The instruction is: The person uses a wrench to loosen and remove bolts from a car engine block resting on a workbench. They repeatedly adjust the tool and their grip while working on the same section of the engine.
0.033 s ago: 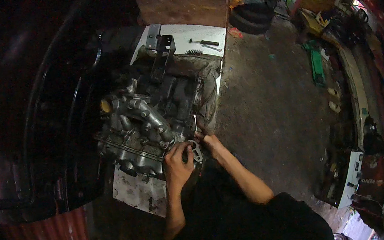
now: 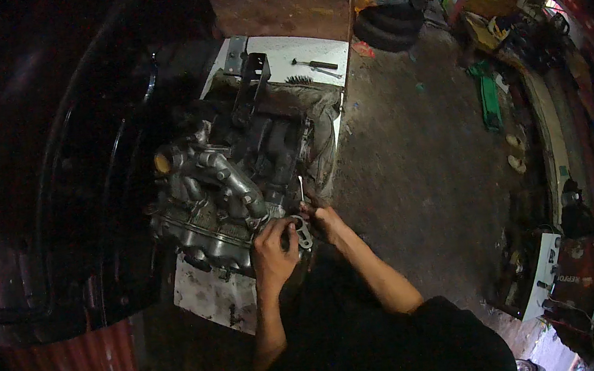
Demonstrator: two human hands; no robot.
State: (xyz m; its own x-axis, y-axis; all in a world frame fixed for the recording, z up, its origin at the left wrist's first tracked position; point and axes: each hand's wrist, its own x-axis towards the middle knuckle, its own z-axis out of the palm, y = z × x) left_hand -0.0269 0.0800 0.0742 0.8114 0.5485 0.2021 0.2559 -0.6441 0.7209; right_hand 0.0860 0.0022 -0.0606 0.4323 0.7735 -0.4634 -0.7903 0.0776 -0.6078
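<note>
A dark, greasy metal engine assembly [image 2: 219, 176] with silvery pipes lies on a white board [image 2: 207, 298]. At its lower right, my left hand [image 2: 275, 246] has curled fingers on a small silver flanged metal part [image 2: 305, 239] with a hole. My right hand [image 2: 323, 223], just to the right, grips a slim silver tool [image 2: 301, 189], which looks like a wrench and points upward. The lower end of the tool and the right fingertips are partly hidden.
A hammer-like tool [image 2: 316, 65] and a black brush [image 2: 300, 79] lie beyond the engine. A dark vehicle body [image 2: 54, 176] fills the left. Tyres [image 2: 389, 28], a green object [image 2: 488, 98], slippers [image 2: 516, 163] and assorted clutter line the floor's far and right sides.
</note>
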